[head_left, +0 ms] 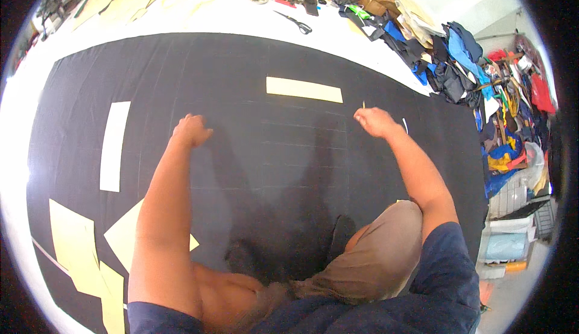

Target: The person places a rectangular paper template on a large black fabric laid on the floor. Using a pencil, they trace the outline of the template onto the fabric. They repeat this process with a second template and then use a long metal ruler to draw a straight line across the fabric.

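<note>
Several chalk lines (301,126) are already marked on the big black cloth (241,68); much is left unmarked. Right hand (375,121) is clenched on a thin chalk stick (363,104), left hand (192,130) fisted, pressed on cloth.

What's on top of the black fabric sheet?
On the black fabric: pale yellow paper strips and, larger pale pattern pieces lower left, faint chalk lines, and both fists, left hand, right hand pinching a thin stick. The person's body covers the near edge.
</note>
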Motion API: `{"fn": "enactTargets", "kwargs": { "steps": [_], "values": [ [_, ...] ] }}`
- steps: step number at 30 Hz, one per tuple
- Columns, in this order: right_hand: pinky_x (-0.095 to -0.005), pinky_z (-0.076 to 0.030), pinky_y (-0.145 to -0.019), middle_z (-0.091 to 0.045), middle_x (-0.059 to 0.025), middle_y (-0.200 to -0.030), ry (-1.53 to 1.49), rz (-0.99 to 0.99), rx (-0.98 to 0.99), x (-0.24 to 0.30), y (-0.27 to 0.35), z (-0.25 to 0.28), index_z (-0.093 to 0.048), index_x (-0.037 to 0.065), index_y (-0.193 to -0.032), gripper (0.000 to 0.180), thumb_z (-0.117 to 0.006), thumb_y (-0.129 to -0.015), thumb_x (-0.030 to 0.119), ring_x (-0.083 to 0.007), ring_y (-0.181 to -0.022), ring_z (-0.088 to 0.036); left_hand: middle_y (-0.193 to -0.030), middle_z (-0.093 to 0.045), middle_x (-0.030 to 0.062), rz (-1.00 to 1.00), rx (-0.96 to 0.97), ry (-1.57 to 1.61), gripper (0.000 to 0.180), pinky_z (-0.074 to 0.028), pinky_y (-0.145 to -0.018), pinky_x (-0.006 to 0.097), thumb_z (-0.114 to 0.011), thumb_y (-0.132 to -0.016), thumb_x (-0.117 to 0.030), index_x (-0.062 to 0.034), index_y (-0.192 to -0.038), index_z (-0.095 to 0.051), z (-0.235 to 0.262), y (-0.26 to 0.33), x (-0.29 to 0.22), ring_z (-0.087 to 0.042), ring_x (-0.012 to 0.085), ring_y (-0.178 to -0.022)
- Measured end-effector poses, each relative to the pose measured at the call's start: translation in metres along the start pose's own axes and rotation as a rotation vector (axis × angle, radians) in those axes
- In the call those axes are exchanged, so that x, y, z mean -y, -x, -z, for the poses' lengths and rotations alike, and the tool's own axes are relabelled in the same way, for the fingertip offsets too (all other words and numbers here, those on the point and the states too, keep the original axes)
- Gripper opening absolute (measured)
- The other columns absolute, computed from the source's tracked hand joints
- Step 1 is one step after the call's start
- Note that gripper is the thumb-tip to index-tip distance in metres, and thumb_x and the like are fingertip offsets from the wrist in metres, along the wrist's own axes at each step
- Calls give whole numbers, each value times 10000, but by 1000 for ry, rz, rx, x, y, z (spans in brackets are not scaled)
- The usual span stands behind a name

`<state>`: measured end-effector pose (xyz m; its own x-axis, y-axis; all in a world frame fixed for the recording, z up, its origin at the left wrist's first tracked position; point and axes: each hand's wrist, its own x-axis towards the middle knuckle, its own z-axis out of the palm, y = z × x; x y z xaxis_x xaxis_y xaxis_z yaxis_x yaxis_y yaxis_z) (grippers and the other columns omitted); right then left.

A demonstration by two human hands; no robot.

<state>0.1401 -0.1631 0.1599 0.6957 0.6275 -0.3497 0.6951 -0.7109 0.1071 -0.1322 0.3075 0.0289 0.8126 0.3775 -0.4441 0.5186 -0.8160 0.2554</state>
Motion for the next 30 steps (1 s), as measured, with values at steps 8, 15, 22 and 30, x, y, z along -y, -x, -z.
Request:
{"fn": "enactTargets", "kwargs": {
  "steps": [8, 15, 22, 30],
  "values": [
    [-531, -527, -933, -700, -196, -1164, 132, 86, -34, 38, -74, 94, -633, 110, -1209, 305, -468, -1059, 318, -414, -1105, -657, -1381, -568, 159, -7, -200, 23, 449, -452, -1086, 513, -674, -911, -355, -121, -1295, -674, -7, 3, -26, -546, 360, -1297],
    [-496, -523, -918, -679, -176, -1111, 3, 332, -89, 76, -37, 102, -604, 91, -1145, 185, -517, -992, 148, -380, -1060, -655, -1352, -586, 131, -7, -298, 108, 432, -452, -1084, 486, -649, -933, -329, -115, -1309, -665, -23, -5, 7, -541, 328, -1307],
    [-525, -580, -859, -516, -134, -1513, -95, 575, 247, 106, 58, -91, -547, 95, -1141, 200, -558, -949, 149, -391, -1160, -654, -1375, -588, 150, 176, -348, 200, 399, -472, -1065, 465, -667, -924, -321, -110, -1261, -689, -16, 18, 44, -557, 340, -1298],
    [-516, -584, -856, -462, -98, -1581, -145, 485, 120, 116, 50, -135, -537, 86, -1189, 218, -560, -979, 136, -357, -1114, -684, -1344, -606, 206, 263, -327, 209, 479, -462, -1087, 460, -686, -902, -372, -73, -1276, -679, -3, 33, 98, -568, 378, -1283]
  ]
}}
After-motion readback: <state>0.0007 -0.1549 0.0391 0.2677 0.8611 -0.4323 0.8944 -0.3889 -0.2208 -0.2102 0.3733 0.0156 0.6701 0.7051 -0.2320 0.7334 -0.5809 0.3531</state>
